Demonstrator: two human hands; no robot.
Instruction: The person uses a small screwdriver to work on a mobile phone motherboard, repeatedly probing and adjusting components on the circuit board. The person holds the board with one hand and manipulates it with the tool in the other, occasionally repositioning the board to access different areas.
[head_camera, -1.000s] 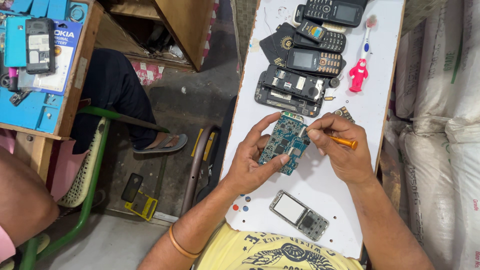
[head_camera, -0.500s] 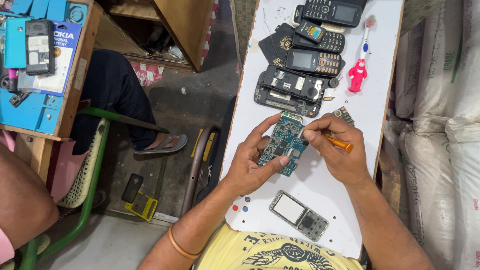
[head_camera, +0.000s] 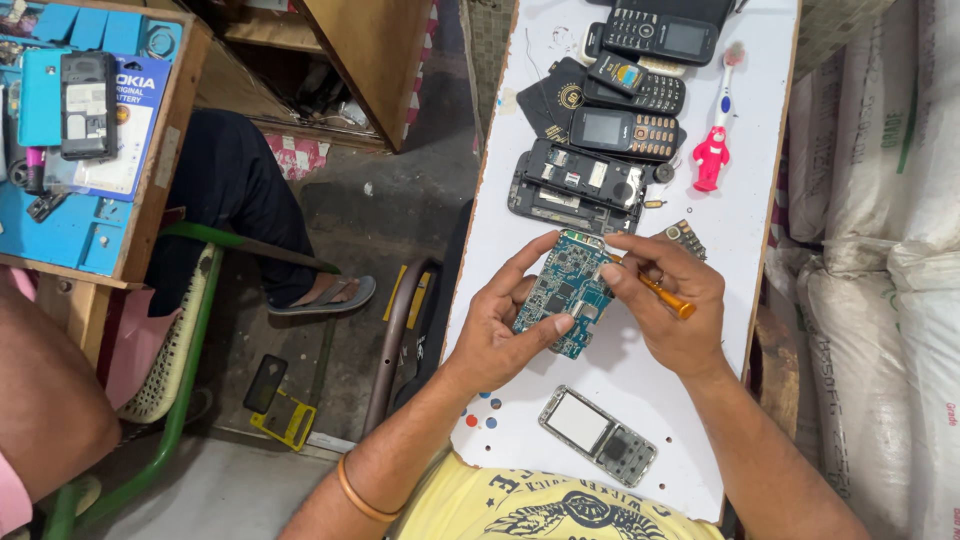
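My left hand (head_camera: 497, 326) holds a blue-green phone circuit board (head_camera: 562, 292) above the white table (head_camera: 742, 215), thumb and fingers around its edges. My right hand (head_camera: 672, 305) grips a small orange-handled screwdriver (head_camera: 668, 299) with its tip against the board's upper right edge. A phone front frame with screen and keypad (head_camera: 598, 435) lies on the table just below my hands.
Several keypad phones (head_camera: 628, 130) and open phone bodies (head_camera: 575, 186) lie at the far end of the table, beside a pink toothbrush (head_camera: 714, 150). White sacks (head_camera: 880, 230) stand to the right. Another person's leg and sandal (head_camera: 325, 293) and a green chair (head_camera: 190, 330) are left.
My right hand shifted slightly, bringing the screwdriver tip a bit closer along the board's edge. My left hand keeps the board in the same place.
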